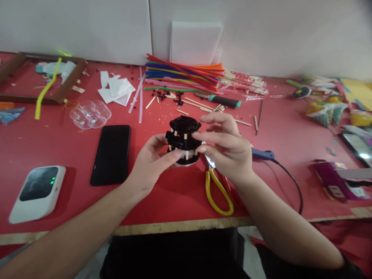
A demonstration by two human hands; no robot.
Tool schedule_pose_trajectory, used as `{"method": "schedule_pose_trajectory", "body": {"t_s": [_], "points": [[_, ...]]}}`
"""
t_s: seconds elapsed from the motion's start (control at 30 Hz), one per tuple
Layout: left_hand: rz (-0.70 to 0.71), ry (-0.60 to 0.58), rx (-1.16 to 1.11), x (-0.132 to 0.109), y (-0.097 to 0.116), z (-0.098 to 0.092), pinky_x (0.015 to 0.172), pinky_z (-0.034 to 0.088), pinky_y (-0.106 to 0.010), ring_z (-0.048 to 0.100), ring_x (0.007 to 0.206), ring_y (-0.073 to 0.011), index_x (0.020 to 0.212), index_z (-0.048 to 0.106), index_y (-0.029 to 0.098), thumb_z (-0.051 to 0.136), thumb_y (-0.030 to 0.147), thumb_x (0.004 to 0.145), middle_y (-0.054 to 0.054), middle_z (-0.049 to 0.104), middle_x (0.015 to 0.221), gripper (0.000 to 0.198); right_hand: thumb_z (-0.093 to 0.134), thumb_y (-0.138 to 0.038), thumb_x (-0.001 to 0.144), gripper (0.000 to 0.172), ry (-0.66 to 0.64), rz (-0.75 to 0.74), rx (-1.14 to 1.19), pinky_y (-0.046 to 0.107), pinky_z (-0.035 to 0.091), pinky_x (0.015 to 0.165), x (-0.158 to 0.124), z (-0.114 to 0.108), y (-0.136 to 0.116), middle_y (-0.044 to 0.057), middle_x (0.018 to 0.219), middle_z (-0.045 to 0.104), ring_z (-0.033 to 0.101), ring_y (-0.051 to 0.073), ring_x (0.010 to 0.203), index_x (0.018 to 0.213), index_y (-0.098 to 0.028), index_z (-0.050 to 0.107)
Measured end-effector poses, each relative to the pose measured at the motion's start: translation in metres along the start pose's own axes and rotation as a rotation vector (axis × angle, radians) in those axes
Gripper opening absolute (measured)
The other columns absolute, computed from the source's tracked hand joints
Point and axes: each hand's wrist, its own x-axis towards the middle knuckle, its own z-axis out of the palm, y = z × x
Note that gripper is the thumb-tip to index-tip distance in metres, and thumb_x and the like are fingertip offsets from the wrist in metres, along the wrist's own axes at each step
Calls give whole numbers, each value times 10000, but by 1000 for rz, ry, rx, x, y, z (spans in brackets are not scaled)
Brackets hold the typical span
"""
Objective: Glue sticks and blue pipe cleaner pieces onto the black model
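A small black layered model (183,138) with short wooden pegs between its tiers stands at the middle of the red table (162,193). My left hand (151,162) cups its lower left side, thumb and fingers closed on it. My right hand (225,145) comes in from the right, fingers curled and pressed against the model's upper tiers. Under my right hand lie yellow-handled scissors (218,192) and, past the wrist, a blue-handled tool (263,154) with a black cord.
A black phone (111,153) and a white device (37,192) with green lights lie at left. Clear plastic cups (90,114), white paper scraps (116,90), a bundle of colored straws (186,73), wooden sticks, a utility knife (222,101), a purple device (338,180) and a wooden frame (43,77) surround the middle.
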Motion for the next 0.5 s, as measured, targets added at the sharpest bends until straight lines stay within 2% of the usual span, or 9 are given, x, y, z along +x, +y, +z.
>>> {"method": "schedule_pose_trajectory", "body": {"t_s": [0.27,0.5], "points": [[6,-48,-40,-1,2,1,689,649,-300,705,886,-177,939,625,214,879,285,711,-12,642,1056,348,724,-248,883,286,-12,-30,-27,492,505,978,2,0,-3,52,1297,594,558,285,1249,1122,-400,759],[9,-56,-22,-2,2,1,704,651,-304,707,872,-171,945,636,224,880,286,715,-7,651,1067,341,737,-328,876,300,-13,-34,-50,507,490,1003,-1,-2,-3,40,1329,579,547,295,1262,1160,-425,733]]}}
